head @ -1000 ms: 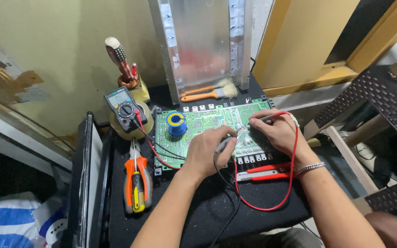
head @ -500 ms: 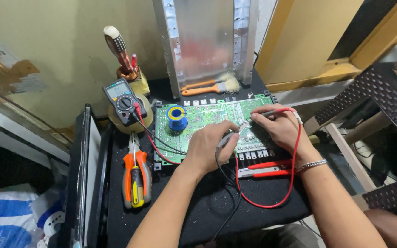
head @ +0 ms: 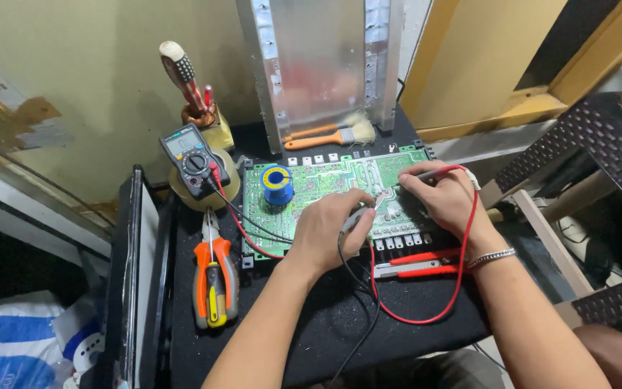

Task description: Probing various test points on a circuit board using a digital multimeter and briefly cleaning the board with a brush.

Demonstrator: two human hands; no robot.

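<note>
A green circuit board (head: 311,180) lies on a black work surface (head: 311,331). My left hand (head: 329,227) holds a black test probe with its tip down on the board's middle. My right hand (head: 444,194) holds a red test probe (head: 446,171) against the board's right part. Red and black leads (head: 239,216) run left to a dark multimeter (head: 192,160) propped on a round stand. A blue and yellow solder spool (head: 278,184) stands on the board's left side.
Orange-handled pliers (head: 214,277) lie left of the board. A red cutter (head: 419,265) lies at the board's near edge. Two brushes (head: 325,135) rest behind it against a tall metal panel (head: 325,57). A screwdriver (head: 181,72) stands in a holder. A dark woven stool (head: 599,166) sits right.
The view has shifted slightly. Both hands stay on the board with the probes, and my left hand's probe tip has moved a little on the board.
</note>
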